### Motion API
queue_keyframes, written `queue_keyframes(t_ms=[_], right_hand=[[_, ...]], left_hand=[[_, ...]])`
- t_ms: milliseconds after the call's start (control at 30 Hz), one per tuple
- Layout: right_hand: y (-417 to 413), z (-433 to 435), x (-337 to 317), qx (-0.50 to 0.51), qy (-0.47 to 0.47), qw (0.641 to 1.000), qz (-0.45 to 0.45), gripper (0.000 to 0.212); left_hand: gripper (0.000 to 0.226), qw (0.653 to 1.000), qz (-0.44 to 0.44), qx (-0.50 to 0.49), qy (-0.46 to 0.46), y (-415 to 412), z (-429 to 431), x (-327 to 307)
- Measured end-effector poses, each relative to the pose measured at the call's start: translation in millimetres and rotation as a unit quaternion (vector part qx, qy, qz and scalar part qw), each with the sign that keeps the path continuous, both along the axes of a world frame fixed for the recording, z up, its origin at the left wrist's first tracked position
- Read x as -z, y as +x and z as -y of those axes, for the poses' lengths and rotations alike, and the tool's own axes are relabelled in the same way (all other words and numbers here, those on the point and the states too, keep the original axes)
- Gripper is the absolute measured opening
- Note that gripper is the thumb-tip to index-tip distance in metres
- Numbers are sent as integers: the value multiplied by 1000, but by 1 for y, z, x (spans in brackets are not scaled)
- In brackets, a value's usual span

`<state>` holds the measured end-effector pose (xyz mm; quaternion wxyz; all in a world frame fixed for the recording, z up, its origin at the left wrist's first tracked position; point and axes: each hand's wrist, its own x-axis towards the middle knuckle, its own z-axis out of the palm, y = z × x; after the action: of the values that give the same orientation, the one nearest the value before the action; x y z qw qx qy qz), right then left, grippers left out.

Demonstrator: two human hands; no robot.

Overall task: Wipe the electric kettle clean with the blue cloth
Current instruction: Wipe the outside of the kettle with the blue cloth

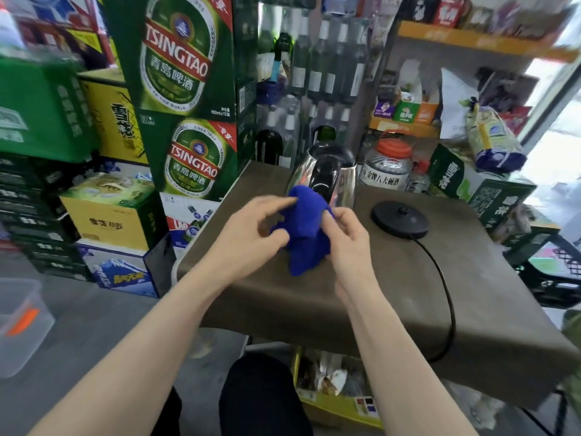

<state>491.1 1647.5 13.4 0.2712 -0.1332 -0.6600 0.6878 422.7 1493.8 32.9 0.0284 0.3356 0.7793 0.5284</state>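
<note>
- Both forearms reach forward over the near edge of the tabletop (314, 297), which brings the hands together in front of the work.
- The left hand (251, 228) pinches the blue cloth (306, 237) between thumb and fingers, with the forefinger laid along its upper fold.
- The right hand (345, 234) pinches the opposite side with its thumb on top. Both hands are thus closed on the cloth, close together.
- The cloth is bunched and hangs between the hands above the tabletop. This two-handed hold probably serves to fold it into a wiping pad.
- The electric kettle (327, 174) stands upright on the tabletop directly behind the cloth. Contact between cloth and kettle cannot be determined.
- The power base (400, 218) lies apart, to the right of the kettle, with its cord (446, 294) trailing off the near edge. The kettle is off its base, so it can be wiped free of the power supply.
- Judgement: wiping has barely begun or is about to begin.
- A red-lidded jar (388, 166) and stacked beer cartons (188, 89) stand beyond.
</note>
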Motion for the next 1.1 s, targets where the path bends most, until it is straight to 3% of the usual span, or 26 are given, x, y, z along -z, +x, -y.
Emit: queue_keyframes(t_ms=[167, 233, 300, 400, 500, 633, 767, 967, 1100], right_hand=[[11, -20, -42, 172, 61, 980, -78, 19], [9, -32, -59, 241, 134, 956, -102, 10], [-5, -39, -65, 269, 222, 935, -68, 10], [-35, -33, -46, 197, 301, 933, -4, 29], [-41, -15, -14, 162, 251, 954, -13, 41], [-23, -6, 15, 165, 158, 974, -2, 35], [-5, -28, 36, 102, 256, 958, 76, 32], [-17, -39, 1, 149, 278, 948, -34, 33], [-24, -27, 29, 127, 298, 946, -31, 37]], left_hand=[[45, 997, -56, -53, -5, -16, -24, -24], [40, 996, -64, -54, -26, -23, -41, -27], [39, 996, -52, -67, -42, -30, -54, -28], [47, 997, -12, -71, -15, -39, -60, -29], [48, 998, 15, -57, 7, -43, -58, -25], [48, 997, -33, -63, -16, -43, -58, -22], [49, 990, -105, -59, -70, -36, -61, -27], [60, 986, -135, -80, -61, -34, -65, -23], [59, 987, -128, -74, -63, -37, -59, -23]])
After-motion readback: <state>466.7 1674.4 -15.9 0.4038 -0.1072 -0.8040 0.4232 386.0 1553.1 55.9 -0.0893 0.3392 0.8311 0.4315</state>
